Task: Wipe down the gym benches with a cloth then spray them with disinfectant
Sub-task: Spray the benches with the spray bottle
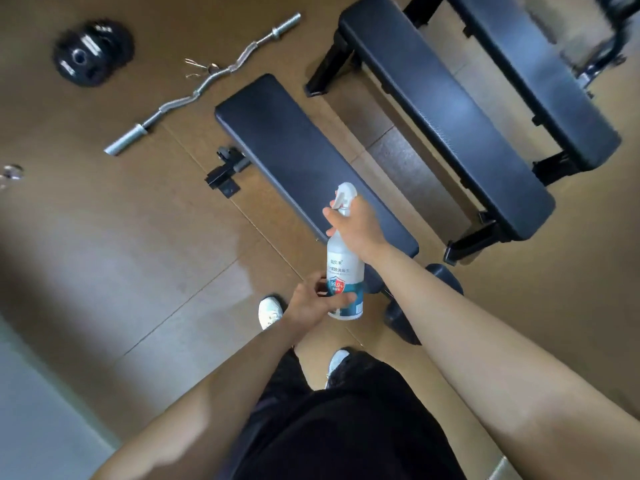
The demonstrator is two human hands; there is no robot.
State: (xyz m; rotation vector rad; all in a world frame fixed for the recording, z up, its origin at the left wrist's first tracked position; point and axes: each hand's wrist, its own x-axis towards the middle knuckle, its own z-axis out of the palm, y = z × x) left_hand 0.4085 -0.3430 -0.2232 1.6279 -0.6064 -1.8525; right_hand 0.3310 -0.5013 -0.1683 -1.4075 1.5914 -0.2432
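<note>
A white disinfectant spray bottle (341,263) with a blue and red label is held upright over the near end of a black padded gym bench (294,154). My right hand (356,226) grips its neck just under the trigger head. My left hand (311,301) wraps around the bottle's base. Two more black benches lie side by side to the right, the middle bench (450,119) and the far bench (533,67). No cloth is in view.
A curl bar (194,90) and a stack of black weight plates (91,51) lie on the brown floor at upper left. A bench foot bracket (225,171) sticks out left of the near bench. A dumbbell (401,317) lies by my feet.
</note>
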